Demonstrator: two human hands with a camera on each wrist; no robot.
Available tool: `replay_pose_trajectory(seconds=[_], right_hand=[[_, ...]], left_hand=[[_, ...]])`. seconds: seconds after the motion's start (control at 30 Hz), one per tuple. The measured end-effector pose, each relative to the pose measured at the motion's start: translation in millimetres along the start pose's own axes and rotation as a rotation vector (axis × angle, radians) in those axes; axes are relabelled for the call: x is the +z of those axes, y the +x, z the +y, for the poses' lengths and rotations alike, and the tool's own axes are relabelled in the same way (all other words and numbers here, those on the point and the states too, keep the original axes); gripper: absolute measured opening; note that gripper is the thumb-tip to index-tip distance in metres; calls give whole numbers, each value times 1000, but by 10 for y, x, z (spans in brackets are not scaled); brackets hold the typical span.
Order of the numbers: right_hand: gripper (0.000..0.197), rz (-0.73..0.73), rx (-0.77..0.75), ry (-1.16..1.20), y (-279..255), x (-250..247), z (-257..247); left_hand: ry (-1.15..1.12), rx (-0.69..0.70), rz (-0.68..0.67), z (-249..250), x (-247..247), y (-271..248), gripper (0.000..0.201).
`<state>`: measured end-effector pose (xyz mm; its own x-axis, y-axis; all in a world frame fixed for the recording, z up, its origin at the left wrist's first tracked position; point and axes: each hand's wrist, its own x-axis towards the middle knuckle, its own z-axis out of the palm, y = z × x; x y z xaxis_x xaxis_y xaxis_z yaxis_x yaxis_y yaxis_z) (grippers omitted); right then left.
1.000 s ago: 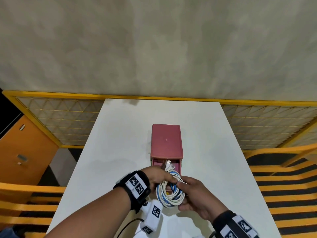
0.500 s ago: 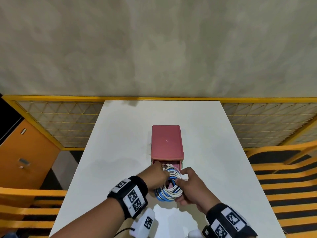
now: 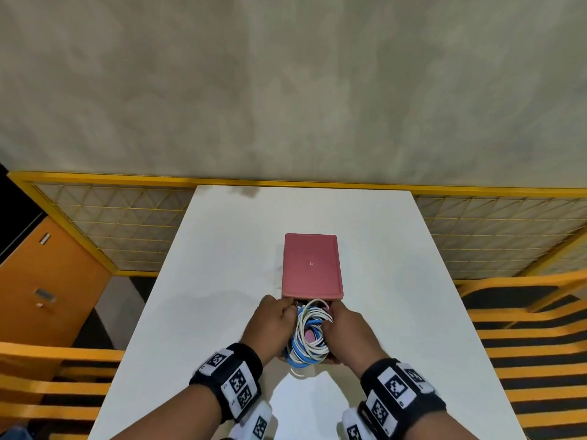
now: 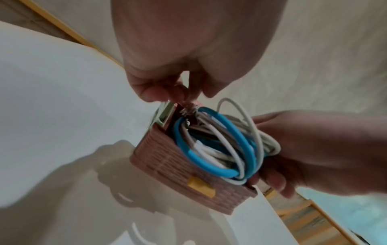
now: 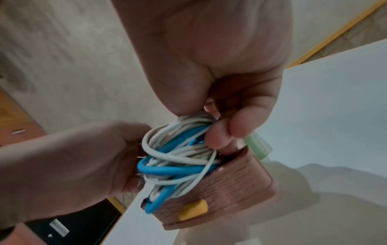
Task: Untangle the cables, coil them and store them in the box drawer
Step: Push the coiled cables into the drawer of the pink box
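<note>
Both hands, left hand (image 3: 273, 322) and right hand (image 3: 347, 328), pinch the coiled cables (image 3: 307, 339) at their sides; light, springy loops likely pop from the drawer (image 4: 188, 167) unless pressed flat

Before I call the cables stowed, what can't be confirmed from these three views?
- Drawer floor: hidden under the cable coil in every view.
- Cable plugs: blurred in the left wrist view beneath the left hand.
- Right hand fingers: tips partly buried in the coil.
- Box interior: hidden by its lid, head view.
</note>
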<state>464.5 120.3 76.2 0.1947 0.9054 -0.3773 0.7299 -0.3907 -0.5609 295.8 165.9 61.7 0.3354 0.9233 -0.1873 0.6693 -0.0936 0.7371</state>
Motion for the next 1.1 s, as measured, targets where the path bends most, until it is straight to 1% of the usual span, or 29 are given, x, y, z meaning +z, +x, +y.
replay_pose_trajectory(seconds=[0.07,0.1,0.17,0.2,0.23,0.27,0.3,0.37,0.43,0.5,0.57,0.6,0.7,0.8,0.9,0.97,1.03,1.07,1.1], right_hand=[[30,16,-26,-106,40,33,-9],[31,16,-33,-137,47,42,-15],[31,16,-44,-174,56,52,-10],[30,15,-49,-191,61,58,1],[29,14,-51,-209,63,58,19],[28,16,-54,-226,73,62,38],[28,22,-55,-240,84,67,56],[29,40,-61,-260,115,76,86],[28,70,-70,-261,142,81,101],[23,109,-80,-245,153,90,114],[19,144,-87,-230,142,94,120],[19,159,-89,-219,132,98,121],[21,195,-89,-176,129,72,121],[30,212,-110,-145,140,47,125],[40,210,-186,-96,86,89,167],[55,208,-237,-182,-2,144,226],[80,206,-281,-337,-81,211,303],[88,207,-299,-395,-98,240,354],[90,214,-320,-434,-98,261,399]], left_hand=[[-63,-7,-12,10,23,-35,37],[-72,10,-11,9,28,-58,36],[-23,46,30,-11,33,-81,16],[-12,31,40,-32,32,-84,20],[-12,24,49,-58,39,-90,30],[2,22,60,-92,53,-97,35],[39,60,79,-139,80,-101,34],[203,169,67,-180,130,-145,30],[386,281,54,-232,157,-189,36],[500,368,63,-268,131,-250,47],[614,454,76,-332,119,-281,68],[655,478,86,-346,107,-285,74],[716,507,116,-344,117,-216,75],[707,437,124,-278,148,-152,71],[669,390,115,-304,157,-144,72],[676,399,91,-335,149,-167,78],[723,409,57,-349,137,-182,86],[744,413,53,-349,145,-176,87],[758,417,56,-343,158,-165,87]])
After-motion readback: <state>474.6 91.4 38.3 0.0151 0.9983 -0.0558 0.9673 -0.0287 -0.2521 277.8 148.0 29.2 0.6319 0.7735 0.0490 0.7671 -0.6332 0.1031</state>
